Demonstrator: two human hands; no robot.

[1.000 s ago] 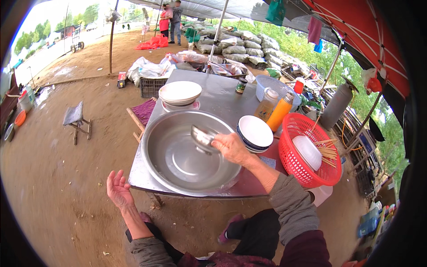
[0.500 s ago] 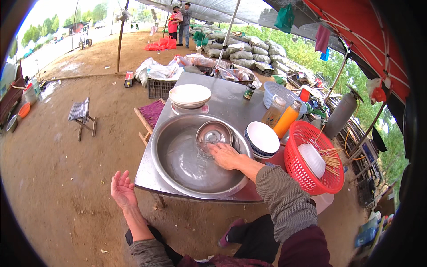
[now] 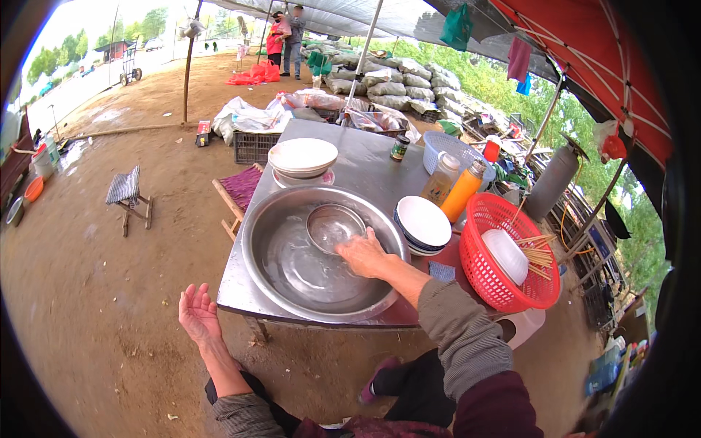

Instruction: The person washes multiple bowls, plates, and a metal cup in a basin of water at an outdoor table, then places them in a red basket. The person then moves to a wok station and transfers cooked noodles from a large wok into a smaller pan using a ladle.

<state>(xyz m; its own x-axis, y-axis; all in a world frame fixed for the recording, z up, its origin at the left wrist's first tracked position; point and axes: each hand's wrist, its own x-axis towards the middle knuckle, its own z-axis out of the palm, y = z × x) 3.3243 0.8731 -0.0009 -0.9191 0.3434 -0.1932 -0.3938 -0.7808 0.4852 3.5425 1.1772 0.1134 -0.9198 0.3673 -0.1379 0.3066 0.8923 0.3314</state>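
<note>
A wide metal basin [image 3: 281, 281] with water in it stands on the steel table [image 3: 235, 286]. Inside it, toward the far right, is a small round metal bowl [image 3: 332, 228]. My right hand [image 3: 365, 254] is closed at the bowl's near right rim, thumb raised; some fingertips are hidden at the rim. Off the table's near left corner, my left hand [image 3: 197, 312] hangs empty, palm up with its fingers loosely spread. Stacked white bowls [image 3: 423, 223] stand right of the basin, and white plates [image 3: 303, 155] are piled behind it.
A red basket [image 3: 478, 266] with a white bowl and chopsticks sits at the right. An orange bottle [image 3: 464, 191], a clear jar [image 3: 441, 179] and a blue basket [image 3: 475, 157] are behind it. A folding stool [image 3: 125, 186] stands on the dirt ground. Two people are in the distance.
My right hand has gone from lying spread over the bowl's near side to gripping its rim. The bowl has shifted slightly left and toward me. My left hand stays much the same.
</note>
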